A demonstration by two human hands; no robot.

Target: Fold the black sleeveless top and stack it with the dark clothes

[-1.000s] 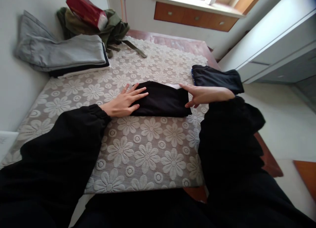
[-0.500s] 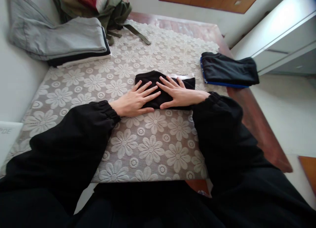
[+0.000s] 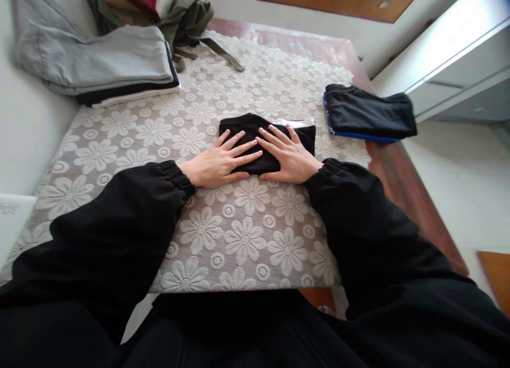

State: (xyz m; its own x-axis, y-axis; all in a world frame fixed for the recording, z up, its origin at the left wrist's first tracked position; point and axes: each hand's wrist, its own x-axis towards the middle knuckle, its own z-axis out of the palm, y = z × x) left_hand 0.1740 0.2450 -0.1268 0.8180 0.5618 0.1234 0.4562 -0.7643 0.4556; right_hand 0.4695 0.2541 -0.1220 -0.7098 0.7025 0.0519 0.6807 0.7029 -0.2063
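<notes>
A folded black garment [image 3: 247, 125] lies in front of me on the lace tablecloth [image 3: 244, 240], with a strip of white showing along its far right edge. My left hand [image 3: 227, 160] rests flat on its left half, fingers spread. Flat on the right half is my right hand [image 3: 287, 158], its fingers also spread. The fingertips of both hands nearly meet near the garment's middle. Much of the garment is hidden under my palms, so its exact kind does not show.
At the back left is a stack of folded clothes with grey trousers [image 3: 111, 57] on top. A green backpack [image 3: 187, 23] stands behind it. Folded dark clothing [image 3: 370, 112] with blue underneath lies by the right table edge [image 3: 414, 198]. A white object [image 3: 16, 219] is at far left.
My right wrist and forearm have drawn slightly toward me, and the hand has turned a little on the garment. My left hand has barely moved. The garment keeps its shape.
</notes>
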